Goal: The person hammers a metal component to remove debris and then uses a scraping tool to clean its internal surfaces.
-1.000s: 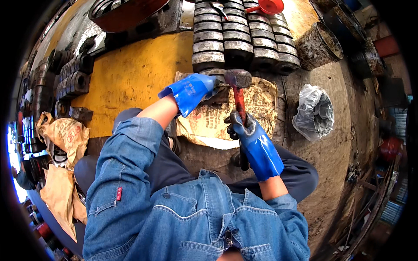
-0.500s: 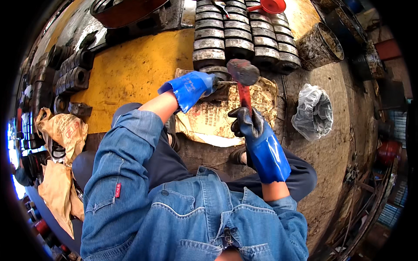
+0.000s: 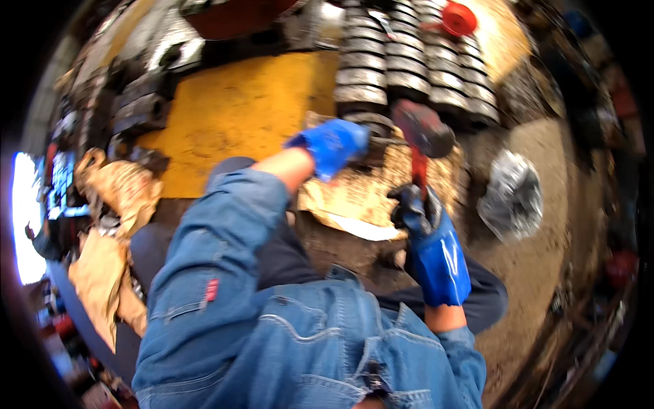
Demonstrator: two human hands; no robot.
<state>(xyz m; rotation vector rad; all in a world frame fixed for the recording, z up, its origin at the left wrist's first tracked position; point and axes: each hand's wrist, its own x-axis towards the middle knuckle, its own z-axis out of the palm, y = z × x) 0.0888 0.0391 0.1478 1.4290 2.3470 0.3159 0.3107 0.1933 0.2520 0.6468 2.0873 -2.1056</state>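
Observation:
My right hand (image 3: 422,215), in a blue glove with black fingers, is closed around the red handle (image 3: 418,167) of a sledgehammer. Its dark, worn head (image 3: 428,131) is raised above a flattened paper sack (image 3: 351,201). My left hand (image 3: 335,146), gloved the same way, is closed on a thin metal rod (image 3: 387,141) that points right, toward the hammer; motion blur hides its tip. Beside the left fingers, at the near end of the rows, sits a dark round metal part (image 3: 369,123), partly covered by the hand.
Rows of thick metal rings (image 3: 361,75) lie ahead, with a red scoop (image 3: 458,18) on top. A yellow plate (image 3: 231,109) lies to the left. Crumpled brown paper (image 3: 122,187) is at far left. On the right are a clear plastic bag (image 3: 512,194) and a grimy bucket (image 3: 528,88).
The whole view has shifted, with the scene sliding right and blurring. Both hands keep their grips, and the hammer head is slightly more tilted over the sack.

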